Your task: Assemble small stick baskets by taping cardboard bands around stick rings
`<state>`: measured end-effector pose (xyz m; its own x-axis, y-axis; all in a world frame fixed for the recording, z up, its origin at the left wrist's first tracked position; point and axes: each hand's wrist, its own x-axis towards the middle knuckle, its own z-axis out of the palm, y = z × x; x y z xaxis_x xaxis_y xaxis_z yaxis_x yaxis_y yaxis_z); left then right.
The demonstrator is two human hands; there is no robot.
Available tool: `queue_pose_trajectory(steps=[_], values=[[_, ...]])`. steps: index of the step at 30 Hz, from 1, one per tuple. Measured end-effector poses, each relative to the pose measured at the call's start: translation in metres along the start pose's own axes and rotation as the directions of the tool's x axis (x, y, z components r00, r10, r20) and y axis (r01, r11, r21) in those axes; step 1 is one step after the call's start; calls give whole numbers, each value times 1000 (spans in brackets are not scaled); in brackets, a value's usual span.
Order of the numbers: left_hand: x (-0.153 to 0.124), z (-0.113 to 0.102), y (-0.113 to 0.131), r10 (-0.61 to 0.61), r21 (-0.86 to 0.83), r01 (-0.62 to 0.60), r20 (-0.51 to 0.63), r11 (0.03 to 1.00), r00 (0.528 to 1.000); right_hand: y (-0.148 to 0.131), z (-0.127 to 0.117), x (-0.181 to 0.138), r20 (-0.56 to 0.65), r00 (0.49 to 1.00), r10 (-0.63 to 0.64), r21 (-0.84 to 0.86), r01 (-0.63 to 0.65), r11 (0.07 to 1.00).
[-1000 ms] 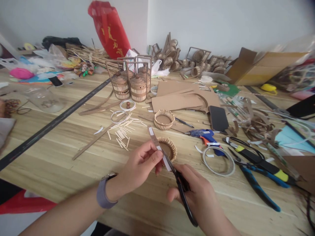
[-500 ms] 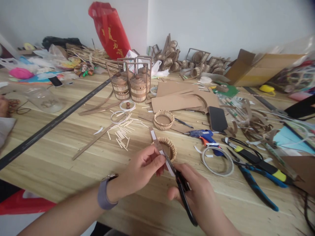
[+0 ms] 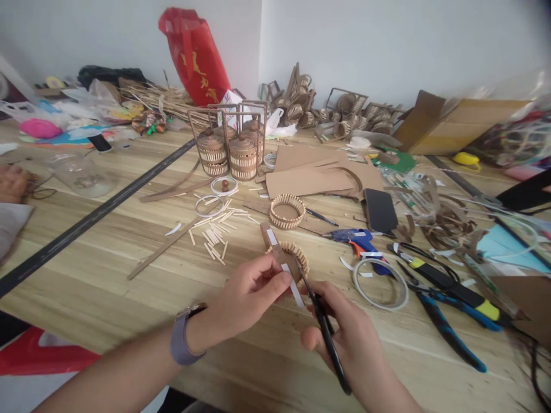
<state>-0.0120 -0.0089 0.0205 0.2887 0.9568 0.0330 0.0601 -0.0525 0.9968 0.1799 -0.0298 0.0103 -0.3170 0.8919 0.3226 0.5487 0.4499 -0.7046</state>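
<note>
My left hand (image 3: 249, 298) pinches a narrow brown cardboard strip (image 3: 279, 258) with white tape patches, holding it slanted above the wooden table (image 3: 94, 275). My right hand (image 3: 348, 338) grips black scissors (image 3: 322, 327), whose blades point up toward the strip near my left thumb. Just behind the strip lies a small round ring of upright sticks (image 3: 299, 258). A second such ring (image 3: 287, 210) lies farther back.
A blue glue gun (image 3: 357, 238), a tape roll (image 3: 381, 284), pliers (image 3: 447, 335) and a phone (image 3: 381, 209) lie to the right. Loose sticks (image 3: 215, 229), cardboard sheets (image 3: 318, 172), small woven baskets (image 3: 228, 152) and a long black ruler (image 3: 99, 209) sit behind. Another person's hand (image 3: 12, 180) rests far left.
The scissors have drawn slightly back from the strip and the blades now stand beside it. My left hand has shifted the strip a little to the right.
</note>
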Motion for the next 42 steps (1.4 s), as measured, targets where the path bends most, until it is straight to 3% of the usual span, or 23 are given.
queue_pose_trajectory(steps=[3,7,13,16,18,21,25,28,32,34,37,42], values=[[-1,1,0,33,45,-34,34,998,999,-2,-6,2,11,996,93,-4,-93,996],[-3,2,1,48,138,-57,69,989,996,6,-30,5,-23,976,216,-185,-217,959],[-4,4,-1,118,242,-133,75,961,990,58,-77,-18,152,939,307,-490,-199,849],[-5,5,-1,142,258,-161,90,953,986,57,-83,-25,140,925,354,-566,-219,795],[-6,7,0,168,273,-192,109,943,980,38,-76,-20,53,954,293,-523,-224,823],[-8,9,3,199,298,-234,142,925,970,-2,-55,-3,-28,987,156,-288,-157,945],[-9,12,3,239,336,-293,194,895,951,-34,-31,23,41,987,155,-28,-154,988],[-10,12,1,275,369,-328,189,870,943,-35,-25,32,140,962,233,74,-245,967],[-12,9,-2,323,407,-302,17,862,946,-27,-22,32,171,932,321,101,-340,935],[-13,8,-4,419,457,-357,-39,815,907,-24,-20,31,199,919,340,133,-369,920],[-12,8,-6,550,522,-471,5,711,835,-20,-16,28,227,914,336,190,-381,905],[-11,8,-7,623,551,-531,26,643,781,-16,-13,25,201,934,295,259,-341,904]])
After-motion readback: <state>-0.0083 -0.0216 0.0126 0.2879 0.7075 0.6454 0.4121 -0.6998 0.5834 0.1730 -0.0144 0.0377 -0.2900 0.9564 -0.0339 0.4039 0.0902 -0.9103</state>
